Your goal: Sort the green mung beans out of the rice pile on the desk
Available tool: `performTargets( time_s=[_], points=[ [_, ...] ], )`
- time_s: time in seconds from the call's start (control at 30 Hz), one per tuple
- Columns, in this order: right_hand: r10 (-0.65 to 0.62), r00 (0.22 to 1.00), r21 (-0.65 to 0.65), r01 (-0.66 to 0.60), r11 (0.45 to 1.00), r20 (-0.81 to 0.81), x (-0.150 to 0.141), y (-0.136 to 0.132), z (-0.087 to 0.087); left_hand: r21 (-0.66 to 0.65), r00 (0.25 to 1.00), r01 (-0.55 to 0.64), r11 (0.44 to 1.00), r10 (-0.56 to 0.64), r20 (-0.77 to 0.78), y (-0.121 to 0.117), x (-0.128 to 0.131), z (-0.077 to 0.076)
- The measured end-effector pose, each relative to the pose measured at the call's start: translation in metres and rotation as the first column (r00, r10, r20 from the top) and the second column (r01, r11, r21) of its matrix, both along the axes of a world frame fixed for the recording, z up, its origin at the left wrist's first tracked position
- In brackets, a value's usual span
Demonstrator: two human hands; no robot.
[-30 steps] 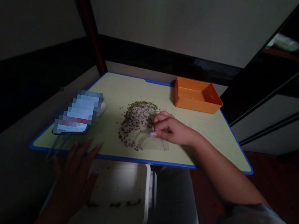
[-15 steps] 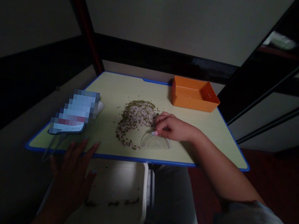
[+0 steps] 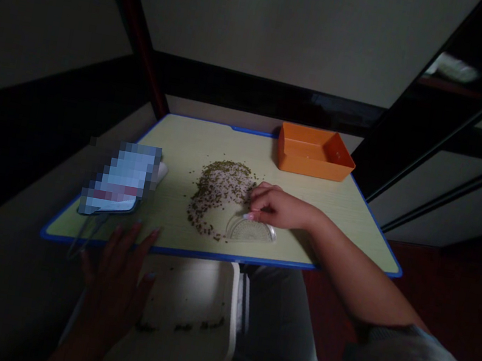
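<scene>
My right hand (image 3: 271, 206) is at the right edge of a spread pile of small green-brown beans mixed with white grains (image 3: 225, 187). Its fingers are curled inward with the thumb drawn in, and what lies between them is hidden. Just below the thumb, a clear semicircular protractor (image 3: 253, 232) lies flat on the table. My left hand (image 3: 115, 283) has its fingers spread, the fingertips at the table's front edge. Beneath and beside this hand is a white tray (image 3: 233, 321) with several small dark clusters inside.
A pale tabletop (image 3: 183, 140) with a blue rim carries everything. An orange open box (image 3: 312, 166) stands at the back right. On the left lies a phone-like slab (image 3: 123, 179), blurred out, with a cord loop (image 3: 83, 237) over the edge. Walls stand behind and to the left.
Almost nothing differs. Both hands keep their places and shapes, and the view has shifted very slightly.
</scene>
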State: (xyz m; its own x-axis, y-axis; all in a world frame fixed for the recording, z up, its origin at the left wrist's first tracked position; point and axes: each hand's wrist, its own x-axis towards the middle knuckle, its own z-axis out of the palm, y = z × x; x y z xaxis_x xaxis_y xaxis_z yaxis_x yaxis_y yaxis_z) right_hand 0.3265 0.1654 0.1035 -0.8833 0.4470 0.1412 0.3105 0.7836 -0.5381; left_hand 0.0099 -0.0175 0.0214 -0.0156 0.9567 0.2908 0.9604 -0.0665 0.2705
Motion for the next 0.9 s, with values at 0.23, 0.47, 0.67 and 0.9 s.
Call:
performTargets(
  time_s=[0.23,0.47,0.67,0.9],
  points=[
    [0.034,0.999,0.014,-0.034,0.999,-0.018,0.0,-0.003,0.004,-0.008,1.0,-0.011,1.0,0.011,-0.006,0.001,-0.001,0.0],
    [-0.065,0.998,0.046,0.065,0.997,0.007,0.003,0.0,0.003,-0.004,1.0,-0.003,1.0,0.003,0.001,0.001,-0.002,-0.002],
    [-0.1,0.995,0.067,0.098,0.993,0.021,-0.001,-0.001,0.0,-0.01,1.0,-0.01,1.0,0.01,0.004,0.001,-0.002,-0.002],
    [-0.13,0.991,0.087,0.128,0.988,0.016,-0.004,-0.001,-0.005,-0.021,1.0,-0.014,1.0,0.014,0.002,0.001,-0.002,-0.003]
  ],
)
